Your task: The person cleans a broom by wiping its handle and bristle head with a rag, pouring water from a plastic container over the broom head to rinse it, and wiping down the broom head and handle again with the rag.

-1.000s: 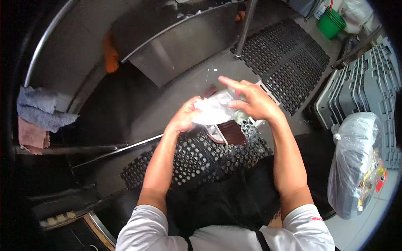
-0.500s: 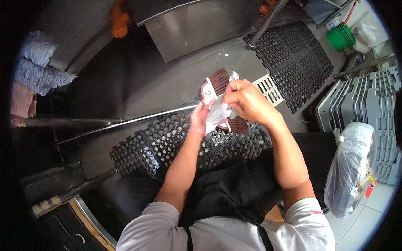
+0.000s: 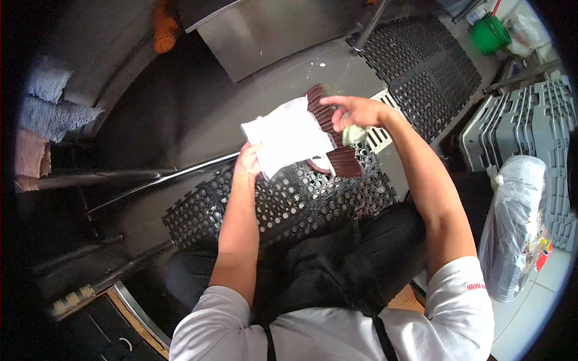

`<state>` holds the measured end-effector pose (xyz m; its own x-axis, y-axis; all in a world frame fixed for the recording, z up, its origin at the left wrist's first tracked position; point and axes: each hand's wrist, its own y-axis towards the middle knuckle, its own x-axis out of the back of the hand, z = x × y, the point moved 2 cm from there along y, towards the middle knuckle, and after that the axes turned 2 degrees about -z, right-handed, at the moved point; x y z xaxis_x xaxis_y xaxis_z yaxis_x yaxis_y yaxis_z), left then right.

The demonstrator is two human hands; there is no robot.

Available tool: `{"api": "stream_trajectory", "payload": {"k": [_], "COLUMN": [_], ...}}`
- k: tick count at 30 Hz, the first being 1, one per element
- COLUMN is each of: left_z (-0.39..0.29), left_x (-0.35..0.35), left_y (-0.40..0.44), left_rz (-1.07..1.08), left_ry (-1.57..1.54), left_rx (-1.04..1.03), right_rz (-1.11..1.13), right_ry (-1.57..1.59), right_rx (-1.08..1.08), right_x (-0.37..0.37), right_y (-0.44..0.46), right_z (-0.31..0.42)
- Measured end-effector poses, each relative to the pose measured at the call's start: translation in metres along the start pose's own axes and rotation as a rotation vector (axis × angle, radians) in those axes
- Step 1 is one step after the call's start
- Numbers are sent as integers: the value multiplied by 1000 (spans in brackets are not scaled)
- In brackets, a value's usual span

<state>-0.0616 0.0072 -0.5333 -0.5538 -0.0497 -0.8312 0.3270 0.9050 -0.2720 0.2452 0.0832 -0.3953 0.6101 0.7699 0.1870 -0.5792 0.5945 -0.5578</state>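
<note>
My left hand [image 3: 248,161] grips the lower left edge of a flat white sheet [image 3: 288,137]; whether it is paper or thin plastic I cannot tell. To its right, my right hand [image 3: 356,112] has the index finger stretched out and the other fingers curled. A pale greenish crumpled wad [image 3: 354,135] shows just under those curled fingers and appears held by them. Behind the sheet, broom bristles [image 3: 344,162], dark brown, show in two clumps. The sheet hides most of the broom heads; a bit of white and pink rim peeks out below.
A metal pole [image 3: 180,178] runs left from behind the sheet. Black perforated mats [image 3: 415,78] lie on the dark floor, with a pale drain grate [image 3: 380,138] beside one. Grey crates [image 3: 518,126], a plastic-wrapped bundle [image 3: 515,228] and a green bucket [image 3: 489,33] stand right.
The crumpled white sheet is now spread out, and my left hand has moved left with it. My right hand has come away from the sheet, up and right, with its index finger extended.
</note>
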Motion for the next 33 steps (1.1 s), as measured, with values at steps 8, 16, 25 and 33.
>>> {"api": "stream_trajectory", "payload": {"k": [8, 16, 25, 33], "left_z": [8, 13, 13, 17], "left_x": [11, 18, 16, 16], "left_y": [4, 16, 17, 18], "left_rz": [-112, -146, -182, -249], "left_ry": [142, 207, 275, 332], "left_rx": [-133, -216, -286, -291], "right_rz": [-36, -578, -591, -612], "right_ry": [-501, -470, -430, -463], "right_rx": [-127, -131, -202, -155], "right_x": [-41, -54, -62, -66], "right_y": [81, 93, 105, 107], "right_z": [-77, -84, -90, -95]}}
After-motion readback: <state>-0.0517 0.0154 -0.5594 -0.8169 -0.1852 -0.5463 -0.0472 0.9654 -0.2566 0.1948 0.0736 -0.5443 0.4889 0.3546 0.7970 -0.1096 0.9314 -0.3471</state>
